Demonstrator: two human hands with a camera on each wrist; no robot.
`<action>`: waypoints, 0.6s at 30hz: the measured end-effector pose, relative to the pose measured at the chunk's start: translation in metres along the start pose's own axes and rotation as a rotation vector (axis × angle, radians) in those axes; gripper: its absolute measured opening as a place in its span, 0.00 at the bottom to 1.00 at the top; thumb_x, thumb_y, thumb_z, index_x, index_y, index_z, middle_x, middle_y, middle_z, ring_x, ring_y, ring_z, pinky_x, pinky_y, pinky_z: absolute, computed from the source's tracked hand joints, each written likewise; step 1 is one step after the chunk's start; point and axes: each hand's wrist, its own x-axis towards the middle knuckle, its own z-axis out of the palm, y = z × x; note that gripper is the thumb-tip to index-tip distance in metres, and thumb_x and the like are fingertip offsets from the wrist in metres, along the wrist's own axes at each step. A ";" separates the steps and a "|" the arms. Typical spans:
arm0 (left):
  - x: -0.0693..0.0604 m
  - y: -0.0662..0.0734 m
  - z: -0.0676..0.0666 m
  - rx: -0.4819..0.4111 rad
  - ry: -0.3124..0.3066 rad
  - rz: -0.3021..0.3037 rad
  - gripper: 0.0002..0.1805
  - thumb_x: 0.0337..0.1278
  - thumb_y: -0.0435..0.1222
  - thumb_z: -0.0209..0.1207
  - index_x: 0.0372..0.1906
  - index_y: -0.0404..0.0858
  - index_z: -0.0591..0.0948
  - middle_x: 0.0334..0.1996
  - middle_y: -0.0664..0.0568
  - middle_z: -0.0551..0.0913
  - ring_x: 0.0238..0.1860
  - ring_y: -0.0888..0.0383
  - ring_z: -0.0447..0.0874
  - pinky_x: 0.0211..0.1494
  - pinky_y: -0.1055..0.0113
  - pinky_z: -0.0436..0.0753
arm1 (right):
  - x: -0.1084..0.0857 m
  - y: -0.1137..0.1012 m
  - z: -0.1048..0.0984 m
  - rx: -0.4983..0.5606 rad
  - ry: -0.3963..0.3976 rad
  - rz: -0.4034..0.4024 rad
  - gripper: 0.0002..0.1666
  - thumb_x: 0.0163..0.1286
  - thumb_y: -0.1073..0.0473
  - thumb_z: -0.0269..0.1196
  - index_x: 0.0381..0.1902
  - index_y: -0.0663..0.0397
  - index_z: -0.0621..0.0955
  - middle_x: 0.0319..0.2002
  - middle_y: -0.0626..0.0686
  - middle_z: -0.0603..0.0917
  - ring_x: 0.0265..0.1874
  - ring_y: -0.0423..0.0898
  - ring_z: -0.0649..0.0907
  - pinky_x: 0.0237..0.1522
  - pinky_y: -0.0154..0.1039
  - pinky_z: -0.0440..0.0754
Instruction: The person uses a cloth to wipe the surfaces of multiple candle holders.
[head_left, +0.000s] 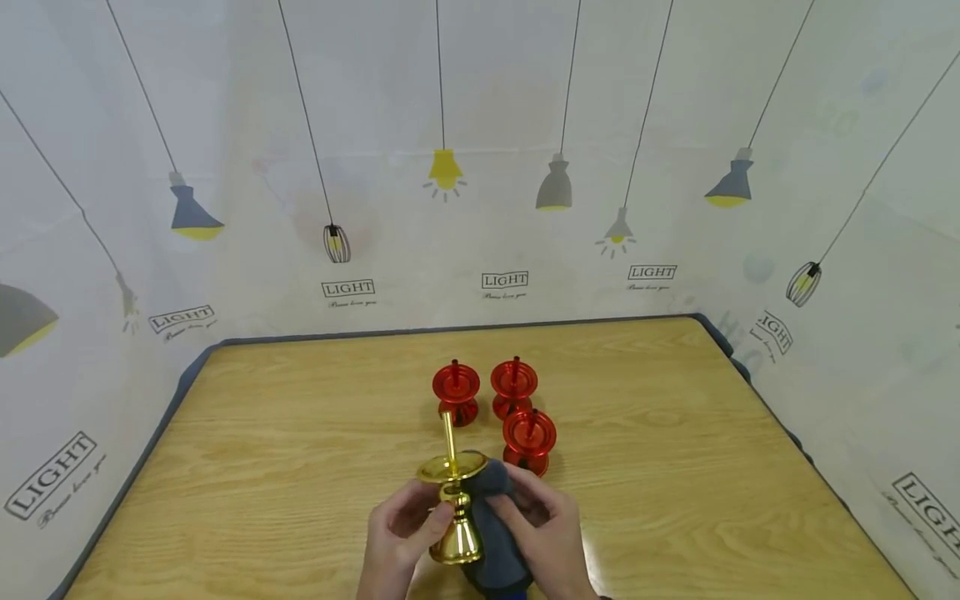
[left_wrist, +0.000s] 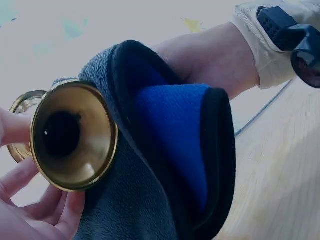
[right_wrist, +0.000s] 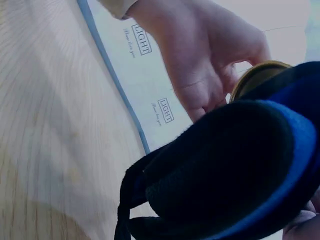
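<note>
A gold candle holder point(head_left: 456, 540) with a wide dish and a thin upright spike is gripped at its narrow stem by my left hand point(head_left: 405, 527). It tilts slightly, and its hollow base point(left_wrist: 75, 137) faces the left wrist camera. My right hand point(head_left: 549, 533) holds a folded cloth point(head_left: 495, 533), dark grey outside and bright blue inside, against the holder's right side. In the right wrist view the cloth point(right_wrist: 220, 175) covers most of the holder, leaving a bit of gold rim visible beside my left hand.
Beyond my hands, three red candle holders stand on the wooden table point(head_left: 300, 450): one at back left point(head_left: 456, 385), one at back right point(head_left: 514, 382), one nearer point(head_left: 529, 435). A white sheet point(head_left: 510, 233) printed with lamps rises round the table's edges.
</note>
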 end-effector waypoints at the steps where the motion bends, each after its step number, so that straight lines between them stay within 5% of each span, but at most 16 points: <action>1: 0.000 -0.001 0.000 -0.004 -0.003 0.005 0.11 0.62 0.25 0.63 0.47 0.23 0.83 0.38 0.57 0.88 0.40 0.61 0.86 0.46 0.69 0.84 | 0.000 0.000 0.001 -0.008 0.010 -0.003 0.19 0.64 0.74 0.67 0.54 0.71 0.82 0.44 0.47 0.91 0.42 0.41 0.90 0.41 0.35 0.88; 7: -0.002 -0.002 0.004 -0.002 0.056 0.063 0.16 0.61 0.22 0.62 0.52 0.18 0.79 0.37 0.63 0.88 0.41 0.66 0.86 0.45 0.74 0.84 | -0.002 0.001 0.007 -0.136 0.117 -0.038 0.19 0.59 0.73 0.72 0.49 0.59 0.87 0.40 0.54 0.91 0.38 0.39 0.90 0.38 0.34 0.88; 14: 0.000 -0.002 0.012 0.120 0.112 0.104 0.11 0.54 0.24 0.69 0.43 0.31 0.84 0.38 0.52 0.88 0.40 0.63 0.87 0.47 0.69 0.85 | -0.002 0.002 0.009 -0.315 0.144 -0.343 0.23 0.55 0.74 0.74 0.49 0.55 0.87 0.42 0.57 0.91 0.41 0.39 0.89 0.39 0.30 0.87; 18: 0.003 -0.004 0.012 0.154 0.138 0.064 0.14 0.48 0.28 0.74 0.42 0.38 0.86 0.37 0.53 0.89 0.40 0.62 0.87 0.46 0.67 0.86 | -0.002 0.003 0.010 -0.325 0.137 -0.381 0.23 0.55 0.75 0.74 0.50 0.56 0.87 0.43 0.58 0.91 0.42 0.40 0.89 0.39 0.30 0.87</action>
